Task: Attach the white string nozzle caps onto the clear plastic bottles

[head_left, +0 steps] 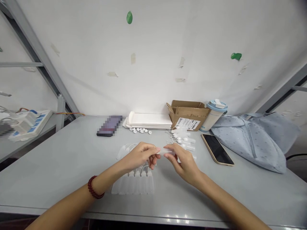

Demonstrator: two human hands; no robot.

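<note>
Between my two hands, over the middle of the table, is a small translucent plastic bottle [165, 151] lying roughly level. My left hand [146, 154] pinches its left end, and the fingers hide that part. The fingers and thumb of my right hand [181, 159] close around its right end. Just below my left hand lies a row of similar bottles [133, 185] side by side, with thin bent tubes at their tops. More bottles [123, 151] show partly behind my left wrist. Beyond my right hand is a loose pile of bottles [188, 140] with tubes.
Small white caps [140, 130] lie before a stack of white flat packs [150, 120]. An open cardboard box [189, 115] and a tumbler [214, 116] stand by the wall. A phone [217, 149] and a blue cloth bag [249, 140] lie right; a dark blurred-out object [109, 126] lies left.
</note>
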